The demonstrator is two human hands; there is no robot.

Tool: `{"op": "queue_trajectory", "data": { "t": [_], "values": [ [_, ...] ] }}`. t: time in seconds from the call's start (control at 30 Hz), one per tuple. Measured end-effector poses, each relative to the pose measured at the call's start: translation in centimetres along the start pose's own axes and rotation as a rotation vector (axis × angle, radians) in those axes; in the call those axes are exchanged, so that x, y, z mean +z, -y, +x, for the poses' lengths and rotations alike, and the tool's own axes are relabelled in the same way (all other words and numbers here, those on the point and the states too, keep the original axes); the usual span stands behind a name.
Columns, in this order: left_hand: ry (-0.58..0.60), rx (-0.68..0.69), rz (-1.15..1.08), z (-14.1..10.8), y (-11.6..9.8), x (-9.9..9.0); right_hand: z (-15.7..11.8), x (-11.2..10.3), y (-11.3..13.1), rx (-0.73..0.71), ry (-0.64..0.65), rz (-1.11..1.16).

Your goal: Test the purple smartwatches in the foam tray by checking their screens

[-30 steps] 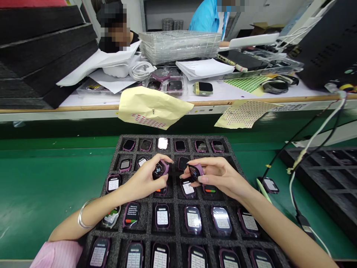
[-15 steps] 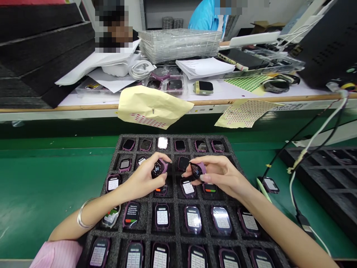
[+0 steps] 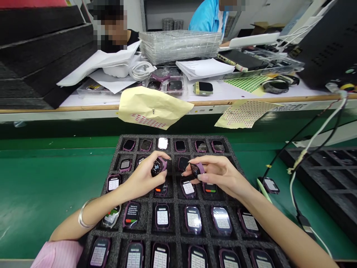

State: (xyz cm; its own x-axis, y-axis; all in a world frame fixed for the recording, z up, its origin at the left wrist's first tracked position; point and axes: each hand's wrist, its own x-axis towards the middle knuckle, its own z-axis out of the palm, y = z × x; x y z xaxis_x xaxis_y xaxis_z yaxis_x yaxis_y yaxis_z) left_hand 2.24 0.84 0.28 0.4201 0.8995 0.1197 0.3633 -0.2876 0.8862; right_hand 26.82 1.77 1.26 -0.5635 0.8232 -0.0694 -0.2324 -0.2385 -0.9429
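Note:
Between the thumb and fingers of my left hand (image 3: pixel 147 172) is a purple smartwatch body (image 3: pixel 157 167), strapless, its dark screen lit with small graphics. A second purple smartwatch (image 3: pixel 197 169) is pinched in my right hand (image 3: pixel 220 172), tilted so its screen faces left. Both are held above a black foam tray (image 3: pixel 174 219) whose compartments hold several more purple watches. Many of those screens show white grids, such as the watch (image 3: pixel 162 216) near the middle; the back-row ones, like this watch (image 3: pixel 180 145), are mostly dark. My hands hide part of the middle rows.
Black foam trays (image 3: pixel 44 56) are stacked at the left. Along the shelf lie clear plastic trays (image 3: pixel 178 44), papers (image 3: pixel 205 68), a white cable (image 3: pixel 141 70) and an olive watch (image 3: pixel 203 88). Cables hang at right near a lone watch (image 3: pixel 271 185) and another foam tray (image 3: pixel 320 186). Two people are opposite.
Both hands stay nearly in place, each still holding its watch. The right-hand watch has turned slightly and its screen looks darker. The person opposite at left has shifted a little.

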Motion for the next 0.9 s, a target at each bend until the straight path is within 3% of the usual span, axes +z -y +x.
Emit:
{"op": "queue_trajectory", "data": {
  "t": [0.3, 0.4, 0.63, 0.77, 0.9],
  "values": [
    [-0.094, -0.001, -0.055, -0.3, -0.1, -0.1, -0.3, -0.1, 0.4, -0.061, 0.037, 0.020],
    [-0.076, -0.030, -0.083, -0.2, 0.0, 0.0, -0.2, -0.1, 0.2, -0.028, 0.035, 0.013],
    [0.139, -0.215, -0.514, 0.1, 0.4, 0.7, 0.3, -0.1, 0.0, 0.098, 0.072, 0.019],
    [0.091, -0.206, -0.706, 0.4, 0.9, 1.1, 0.4, 0.0, 0.0, 0.112, 0.037, 0.065],
    [0.083, -0.205, -0.757, 0.6, 0.9, 1.3, 0.4, 0.0, -0.2, 0.097, 0.005, 0.046]
  ]
}}
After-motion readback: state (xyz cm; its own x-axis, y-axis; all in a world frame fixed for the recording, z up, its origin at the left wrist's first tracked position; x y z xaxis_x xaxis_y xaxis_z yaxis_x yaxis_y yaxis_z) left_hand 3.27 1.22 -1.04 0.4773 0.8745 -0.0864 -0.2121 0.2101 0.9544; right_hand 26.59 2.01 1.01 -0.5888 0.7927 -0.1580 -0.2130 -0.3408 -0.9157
